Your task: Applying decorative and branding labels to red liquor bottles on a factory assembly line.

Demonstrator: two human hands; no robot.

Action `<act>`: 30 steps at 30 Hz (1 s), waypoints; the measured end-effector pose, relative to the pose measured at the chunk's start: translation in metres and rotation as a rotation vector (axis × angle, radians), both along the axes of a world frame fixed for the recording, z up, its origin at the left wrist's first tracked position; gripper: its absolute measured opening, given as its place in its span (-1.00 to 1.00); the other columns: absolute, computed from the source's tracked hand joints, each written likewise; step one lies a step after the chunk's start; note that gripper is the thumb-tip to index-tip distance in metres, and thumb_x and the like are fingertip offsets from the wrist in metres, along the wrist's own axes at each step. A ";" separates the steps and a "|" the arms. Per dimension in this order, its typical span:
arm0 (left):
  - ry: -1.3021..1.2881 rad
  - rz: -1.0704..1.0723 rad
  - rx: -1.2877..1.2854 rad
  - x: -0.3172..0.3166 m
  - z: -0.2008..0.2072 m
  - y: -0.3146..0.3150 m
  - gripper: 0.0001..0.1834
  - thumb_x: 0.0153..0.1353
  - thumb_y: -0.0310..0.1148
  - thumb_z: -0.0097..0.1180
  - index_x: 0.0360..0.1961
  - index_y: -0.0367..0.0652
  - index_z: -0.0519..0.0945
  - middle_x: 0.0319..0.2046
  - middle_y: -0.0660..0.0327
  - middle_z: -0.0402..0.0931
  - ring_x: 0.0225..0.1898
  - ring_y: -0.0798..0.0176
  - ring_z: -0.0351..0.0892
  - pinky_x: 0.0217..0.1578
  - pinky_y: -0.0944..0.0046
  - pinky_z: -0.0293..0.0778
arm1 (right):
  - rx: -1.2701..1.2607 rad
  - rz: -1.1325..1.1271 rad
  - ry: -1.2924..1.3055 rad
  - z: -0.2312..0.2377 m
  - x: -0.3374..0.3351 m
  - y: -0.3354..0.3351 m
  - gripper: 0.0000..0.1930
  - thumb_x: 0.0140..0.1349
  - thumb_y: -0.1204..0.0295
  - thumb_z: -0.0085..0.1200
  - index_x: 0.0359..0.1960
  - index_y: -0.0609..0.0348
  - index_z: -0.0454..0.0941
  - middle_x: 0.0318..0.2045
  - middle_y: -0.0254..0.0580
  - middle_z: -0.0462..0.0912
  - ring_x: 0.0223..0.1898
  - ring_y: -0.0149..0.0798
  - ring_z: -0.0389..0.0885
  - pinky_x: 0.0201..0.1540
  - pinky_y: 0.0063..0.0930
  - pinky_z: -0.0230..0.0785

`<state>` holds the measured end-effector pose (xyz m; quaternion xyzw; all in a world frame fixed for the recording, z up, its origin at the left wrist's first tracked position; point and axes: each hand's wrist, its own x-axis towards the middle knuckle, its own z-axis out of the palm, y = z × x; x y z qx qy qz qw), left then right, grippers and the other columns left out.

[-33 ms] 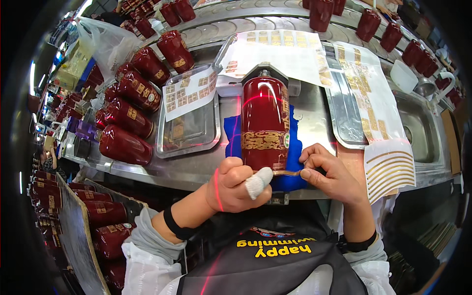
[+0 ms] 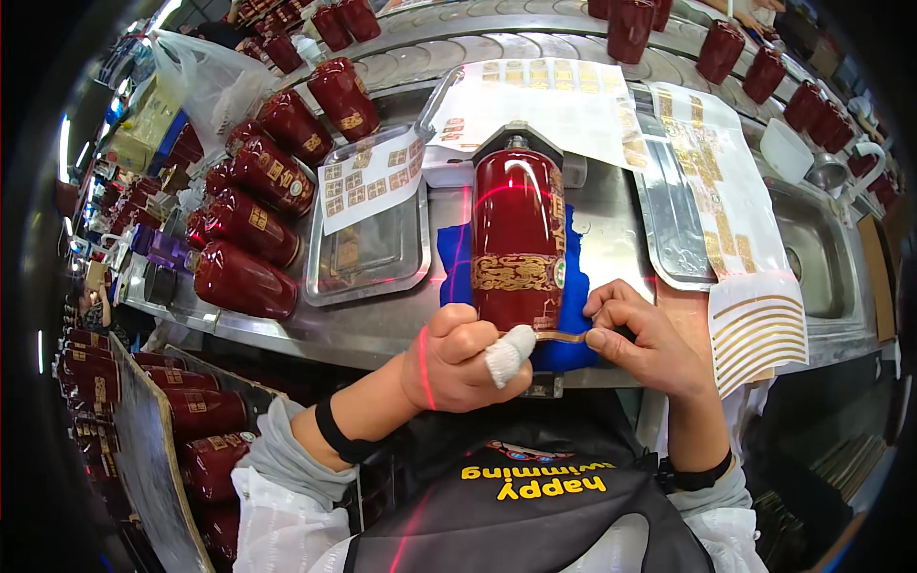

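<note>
A dark red bottle (image 2: pixel 518 215) with gold ornament lies in front of me on a blue cloth (image 2: pixel 457 272), its neck end against a dark angled holder (image 2: pixel 517 130) and its base toward me. My left hand (image 2: pixel 465 361) is closed at the bottle's base. A digit in a white finger cover (image 2: pixel 510 355) presses on one end of a thin gold strip (image 2: pixel 564 336) along the base edge. Between thumb and finger, my right hand (image 2: pixel 642 336) pinches the strip's other end, just right of the bottle. The left fingertips are hidden.
Several red bottles (image 2: pixel 244 279) stand to the left beside a metal tray (image 2: pixel 368 253) bearing a label sheet (image 2: pixel 371 181). On the right hang a gold label sheet (image 2: pixel 707 143) and a sheet of curved gold strips (image 2: pixel 759 334), near a sink (image 2: pixel 812 253). A conveyor (image 2: pixel 535 48) carries bottles behind.
</note>
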<state>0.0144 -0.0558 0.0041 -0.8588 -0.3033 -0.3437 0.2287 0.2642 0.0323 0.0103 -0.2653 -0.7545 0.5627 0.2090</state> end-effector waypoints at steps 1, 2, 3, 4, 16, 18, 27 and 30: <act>-0.024 -0.028 -0.002 0.001 -0.001 0.003 -0.72 -0.28 -0.50 0.28 -0.44 0.00 0.58 -0.06 0.34 0.49 -0.27 0.31 0.34 -0.38 0.25 0.30 | 0.001 -0.011 0.008 0.000 0.000 -0.001 -0.77 0.26 0.36 0.16 -0.46 0.24 0.47 -0.17 -0.21 0.41 -0.14 -0.30 0.39 -0.08 -0.48 0.26; -0.024 -0.024 -0.002 0.001 0.000 0.005 -0.72 -0.28 -0.50 0.28 -0.44 0.00 0.58 -0.06 0.34 0.49 -0.27 0.31 0.34 -0.38 0.25 0.30 | 0.002 -0.023 0.016 0.000 0.000 -0.001 -0.77 0.26 0.36 0.16 -0.46 0.24 0.46 -0.17 -0.21 0.41 -0.14 -0.30 0.40 -0.08 -0.48 0.27; -0.022 -0.055 -0.036 0.000 0.002 0.006 -0.73 -0.28 -0.50 0.29 -0.44 -0.03 0.57 -0.07 0.33 0.49 -0.30 0.31 0.35 -0.38 0.26 0.30 | 0.000 -0.025 0.018 0.001 -0.001 -0.001 -0.77 0.26 0.36 0.16 -0.46 0.24 0.46 -0.17 -0.21 0.41 -0.14 -0.30 0.40 -0.08 -0.48 0.27; -0.020 -0.086 -0.070 0.000 0.004 0.007 -0.73 -0.28 -0.50 0.29 -0.44 -0.06 0.57 -0.08 0.33 0.49 -0.34 0.31 0.35 -0.38 0.27 0.30 | -0.008 -0.027 0.005 0.003 -0.001 -0.001 -0.77 0.26 0.36 0.16 -0.46 0.24 0.46 -0.18 -0.21 0.41 -0.15 -0.30 0.40 -0.08 -0.48 0.27; -0.007 -0.065 -0.043 0.004 0.002 0.007 -0.72 -0.37 -0.49 0.28 -0.53 0.08 0.56 -0.09 0.40 0.48 -0.30 0.30 0.33 -0.34 0.26 0.23 | -0.021 -0.024 -0.001 0.003 0.000 -0.001 -0.76 0.27 0.35 0.15 -0.47 0.22 0.45 -0.17 -0.21 0.41 -0.13 -0.34 0.37 -0.05 -0.50 0.23; -0.007 -0.085 -0.080 0.002 0.003 0.006 -0.72 -0.33 -0.48 0.29 -0.48 0.04 0.57 -0.09 0.37 0.48 -0.32 0.29 0.34 -0.36 0.25 0.25 | -0.064 -0.017 -0.019 0.005 0.000 -0.001 -0.76 0.28 0.35 0.15 -0.46 0.22 0.44 -0.13 -0.21 0.39 -0.09 -0.37 0.34 -0.01 -0.52 0.20; -0.081 -0.045 -0.111 -0.003 -0.001 -0.004 -0.72 -0.30 -0.52 0.30 -0.46 -0.03 0.57 -0.05 0.26 0.48 -0.35 0.27 0.38 -0.40 0.25 0.28 | 0.007 -0.011 0.002 0.003 -0.001 -0.001 -0.77 0.26 0.35 0.15 -0.47 0.22 0.46 -0.20 -0.21 0.43 -0.16 -0.31 0.39 -0.07 -0.46 0.27; -0.003 -0.042 -0.097 0.000 0.009 0.001 -0.72 -0.31 -0.49 0.31 -0.46 -0.09 0.55 -0.09 0.28 0.48 -0.35 0.31 0.40 -0.35 0.26 0.30 | -0.001 -0.023 0.015 0.004 0.001 -0.001 -0.77 0.26 0.36 0.15 -0.47 0.23 0.47 -0.21 -0.21 0.43 -0.16 -0.31 0.39 -0.07 -0.47 0.27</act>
